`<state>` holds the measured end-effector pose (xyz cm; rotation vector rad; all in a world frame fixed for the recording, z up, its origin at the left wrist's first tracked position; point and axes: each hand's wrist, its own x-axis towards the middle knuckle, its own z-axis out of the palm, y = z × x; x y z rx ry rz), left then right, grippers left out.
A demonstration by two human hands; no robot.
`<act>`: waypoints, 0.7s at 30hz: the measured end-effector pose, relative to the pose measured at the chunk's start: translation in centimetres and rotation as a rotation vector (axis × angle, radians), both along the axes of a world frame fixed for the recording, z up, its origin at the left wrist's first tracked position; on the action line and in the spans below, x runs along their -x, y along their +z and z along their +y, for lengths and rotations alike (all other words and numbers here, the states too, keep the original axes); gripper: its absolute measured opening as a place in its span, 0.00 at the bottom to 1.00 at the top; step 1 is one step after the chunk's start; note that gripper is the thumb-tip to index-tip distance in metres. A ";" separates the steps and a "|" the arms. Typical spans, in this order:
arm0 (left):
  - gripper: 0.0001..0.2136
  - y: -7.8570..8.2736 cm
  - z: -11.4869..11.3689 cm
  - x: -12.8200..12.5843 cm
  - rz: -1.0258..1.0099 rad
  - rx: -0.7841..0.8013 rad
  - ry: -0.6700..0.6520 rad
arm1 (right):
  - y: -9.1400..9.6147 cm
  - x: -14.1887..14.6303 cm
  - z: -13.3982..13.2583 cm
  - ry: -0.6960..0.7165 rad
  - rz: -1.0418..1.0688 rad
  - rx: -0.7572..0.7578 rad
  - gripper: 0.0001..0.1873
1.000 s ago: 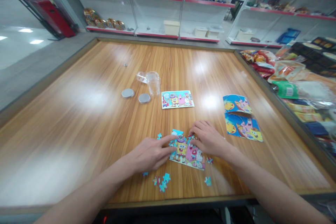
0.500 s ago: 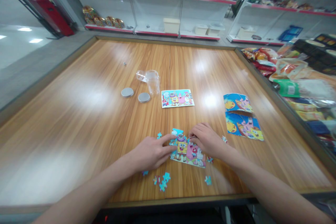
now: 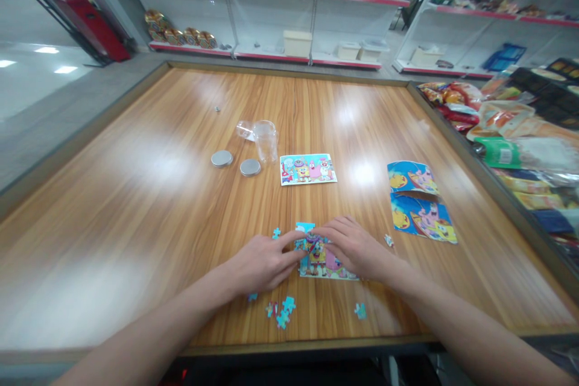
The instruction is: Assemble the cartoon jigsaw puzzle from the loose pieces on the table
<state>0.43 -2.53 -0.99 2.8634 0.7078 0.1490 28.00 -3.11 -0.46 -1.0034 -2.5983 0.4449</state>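
A partly assembled cartoon jigsaw puzzle (image 3: 316,268) lies on the table between my hands, its right part covered by fingers. My left hand (image 3: 266,259) rests at its left edge, thumb and forefinger stretched apart and touching it. Over the upper right of the puzzle lies my right hand (image 3: 350,244), fingers extended and apart on the picture; anything small beneath them is hidden. Loose puzzle pieces (image 3: 284,312) lie below the left hand. One piece (image 3: 360,310) is nearer the front edge, another (image 3: 388,240) right of my right hand, and one (image 3: 276,233) above the left.
Beyond the puzzle lies a matching picture card (image 3: 308,169). Left of it are a clear plastic cup (image 3: 266,142) and two silver lids (image 3: 222,158) (image 3: 250,167). A blue cartoon sleeve (image 3: 420,214) lies right. Packaged goods (image 3: 511,120) crowd the right edge; shelves (image 3: 271,12) stand behind.
My right hand has moved left across the puzzle, its pinch loosened into extended fingers. The puzzle has turned slightly, its lower edge now more level. My left hand has barely moved.
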 end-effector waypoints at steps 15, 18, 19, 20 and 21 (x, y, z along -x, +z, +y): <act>0.16 -0.5 0.5 0.1 -0.056 -0.016 0.026 | -0.1 -0.4 -0.1 0.072 -0.074 0.112 0.09; 0.15 -0.7 0.9 0.8 -0.071 -0.010 0.097 | -0.1 -0.4 -0.1 0.065 -0.071 0.129 0.09; 0.15 -0.7 1.0 0.9 -0.078 -0.005 0.116 | 0.0 -0.4 -0.2 0.060 -0.073 0.133 0.09; 0.15 -0.7 1.1 1.0 -0.085 0.000 0.131 | 0.1 -0.3 -0.3 0.053 -0.078 0.136 0.08; 0.14 -0.7 1.2 1.1 -0.095 0.007 0.142 | 0.3 -0.3 -0.3 0.048 -0.083 0.138 0.08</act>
